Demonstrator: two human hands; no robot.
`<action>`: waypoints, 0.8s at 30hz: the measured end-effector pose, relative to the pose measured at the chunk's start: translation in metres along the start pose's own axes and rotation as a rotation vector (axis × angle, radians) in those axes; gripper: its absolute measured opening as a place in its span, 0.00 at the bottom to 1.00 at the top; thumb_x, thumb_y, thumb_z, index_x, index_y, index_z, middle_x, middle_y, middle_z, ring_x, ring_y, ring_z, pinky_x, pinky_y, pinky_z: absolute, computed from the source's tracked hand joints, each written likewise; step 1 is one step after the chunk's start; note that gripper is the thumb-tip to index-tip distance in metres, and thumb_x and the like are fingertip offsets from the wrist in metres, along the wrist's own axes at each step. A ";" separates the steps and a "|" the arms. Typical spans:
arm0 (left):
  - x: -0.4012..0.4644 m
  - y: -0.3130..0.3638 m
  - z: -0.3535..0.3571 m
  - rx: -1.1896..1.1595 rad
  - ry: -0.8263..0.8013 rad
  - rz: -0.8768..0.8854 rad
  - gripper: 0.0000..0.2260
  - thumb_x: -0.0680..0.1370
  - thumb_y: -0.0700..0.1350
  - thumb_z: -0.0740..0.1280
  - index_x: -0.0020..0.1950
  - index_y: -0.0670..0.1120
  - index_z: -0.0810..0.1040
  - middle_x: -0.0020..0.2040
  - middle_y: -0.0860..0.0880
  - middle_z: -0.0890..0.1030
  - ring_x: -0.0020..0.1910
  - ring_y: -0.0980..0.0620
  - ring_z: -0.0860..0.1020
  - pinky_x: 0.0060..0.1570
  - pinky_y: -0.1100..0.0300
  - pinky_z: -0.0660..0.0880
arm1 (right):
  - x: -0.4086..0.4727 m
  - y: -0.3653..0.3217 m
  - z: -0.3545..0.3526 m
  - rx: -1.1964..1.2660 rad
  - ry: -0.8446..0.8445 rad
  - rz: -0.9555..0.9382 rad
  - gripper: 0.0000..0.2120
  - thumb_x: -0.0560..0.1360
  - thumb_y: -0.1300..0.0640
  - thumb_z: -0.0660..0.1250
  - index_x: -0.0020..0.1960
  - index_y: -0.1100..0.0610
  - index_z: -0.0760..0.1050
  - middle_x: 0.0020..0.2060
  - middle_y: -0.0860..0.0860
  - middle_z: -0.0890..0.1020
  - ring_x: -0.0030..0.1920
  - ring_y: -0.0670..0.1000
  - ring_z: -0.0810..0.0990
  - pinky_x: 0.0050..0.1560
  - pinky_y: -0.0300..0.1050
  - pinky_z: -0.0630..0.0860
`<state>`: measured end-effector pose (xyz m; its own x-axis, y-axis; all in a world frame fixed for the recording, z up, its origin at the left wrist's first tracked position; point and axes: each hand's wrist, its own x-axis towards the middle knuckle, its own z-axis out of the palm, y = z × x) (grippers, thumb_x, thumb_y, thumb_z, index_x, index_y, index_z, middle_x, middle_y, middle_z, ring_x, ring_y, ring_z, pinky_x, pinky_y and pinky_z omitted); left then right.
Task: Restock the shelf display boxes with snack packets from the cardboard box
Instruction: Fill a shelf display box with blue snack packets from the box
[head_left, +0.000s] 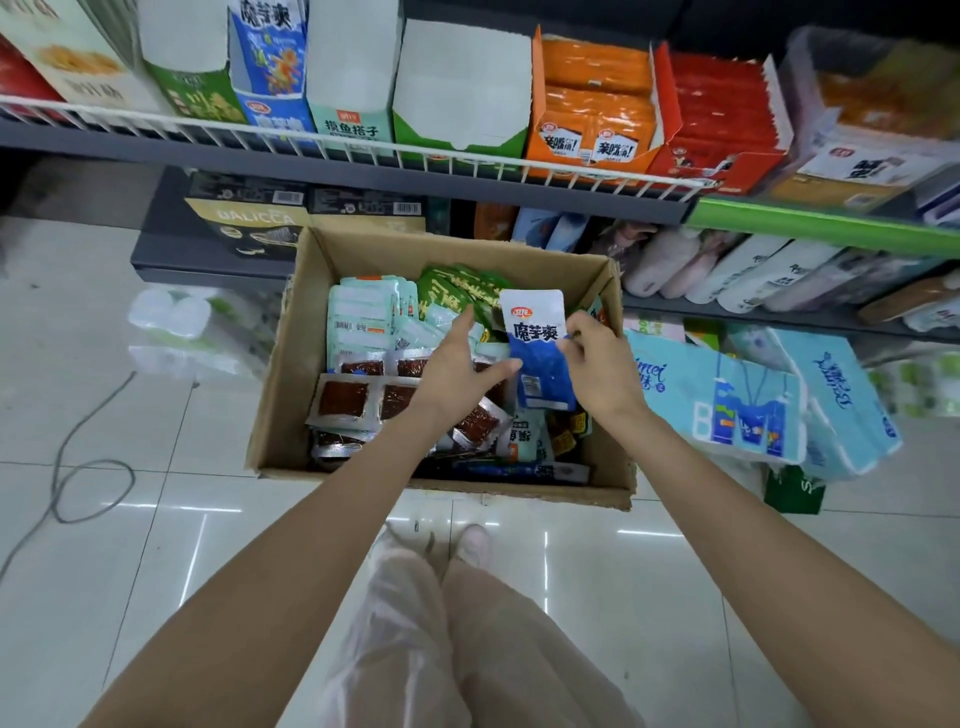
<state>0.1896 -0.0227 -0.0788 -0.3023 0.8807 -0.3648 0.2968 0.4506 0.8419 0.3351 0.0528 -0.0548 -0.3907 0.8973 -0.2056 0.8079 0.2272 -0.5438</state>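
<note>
Evidently sorting by brand, the right hand (597, 364) pinches 1 blue packet (537, 353) upright at centre frame, above the cardboard box (291, 338), while the left hand (457, 364), fingers spread, steadies its edge.

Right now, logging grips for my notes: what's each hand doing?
Left hand: open, fingers straight, thumb touching the blue-and-white packet.
Right hand: pinching that packet's edge.

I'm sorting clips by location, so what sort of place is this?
Most likely a small shop or convenience store aisle. A wire-fronted shelf carries open display boxes of snacks, tissue packs are stacked low at the right, and a cardboard box of packets sits on the tiled floor.
</note>
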 end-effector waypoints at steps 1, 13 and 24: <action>0.000 0.002 0.001 -0.128 -0.023 -0.030 0.37 0.75 0.48 0.70 0.77 0.44 0.52 0.74 0.46 0.63 0.71 0.49 0.65 0.68 0.56 0.64 | -0.002 0.000 -0.001 0.069 -0.023 -0.021 0.05 0.80 0.59 0.59 0.45 0.57 0.66 0.38 0.57 0.79 0.43 0.60 0.77 0.44 0.53 0.74; -0.010 -0.012 -0.019 -0.484 0.216 -0.003 0.11 0.79 0.38 0.63 0.62 0.44 0.73 0.51 0.49 0.79 0.49 0.53 0.77 0.43 0.65 0.79 | -0.007 -0.009 0.002 0.052 -0.393 -0.011 0.14 0.75 0.58 0.69 0.59 0.61 0.73 0.51 0.52 0.78 0.52 0.52 0.77 0.50 0.42 0.71; -0.015 -0.024 -0.023 -0.680 0.307 -0.108 0.14 0.80 0.40 0.62 0.66 0.42 0.71 0.56 0.45 0.79 0.52 0.49 0.79 0.48 0.60 0.79 | -0.010 0.003 0.026 -0.459 -0.897 -0.103 0.11 0.72 0.59 0.71 0.53 0.58 0.80 0.42 0.52 0.79 0.40 0.50 0.75 0.35 0.40 0.70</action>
<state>0.1655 -0.0501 -0.0847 -0.5663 0.7116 -0.4158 -0.3431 0.2552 0.9040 0.3300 0.0348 -0.0752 -0.5025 0.2929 -0.8135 0.7695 0.5804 -0.2664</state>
